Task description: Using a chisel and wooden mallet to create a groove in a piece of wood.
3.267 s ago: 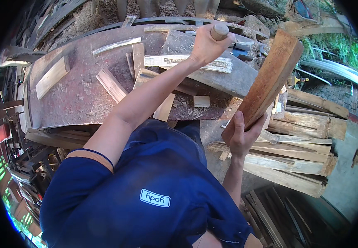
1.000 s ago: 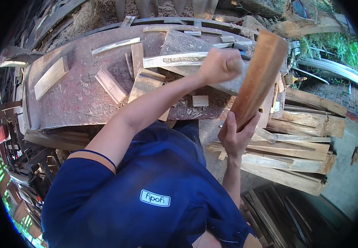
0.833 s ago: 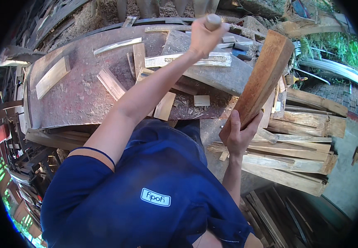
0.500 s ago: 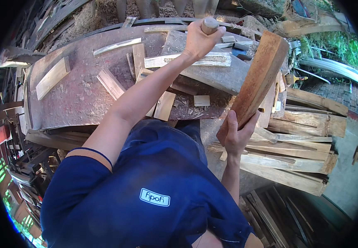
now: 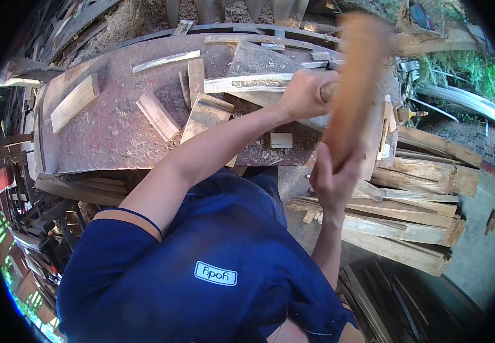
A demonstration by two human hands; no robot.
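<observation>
A long, thick brown wooden block (image 5: 357, 86), shaped like the body of a hand plane, stands tilted up in front of me and is smeared by motion. My right hand (image 5: 335, 178) is closed round its lower end, the thumb along the near side. My left hand (image 5: 303, 96) is closed in a fist round a round-ended wooden handle (image 5: 328, 91). The handle's butt faces up beside the block's left side. The rest of that tool is hidden below the fist. Whether it touches the block I cannot tell.
A worn reddish workbench (image 5: 107, 123) spans the front, with loose wood offcuts (image 5: 158, 117), a pale curved piece (image 5: 76, 104) and shavings on it. On the right lie stacked boards (image 5: 413, 171) and a brush (image 5: 416, 113). A small wood block (image 5: 281, 140) sits near the bench's front edge.
My left fist with the handle has moved right and nearer to me, up beside the block. The block's top has shifted left and farther away, standing more upright. Both hands keep their hold.
</observation>
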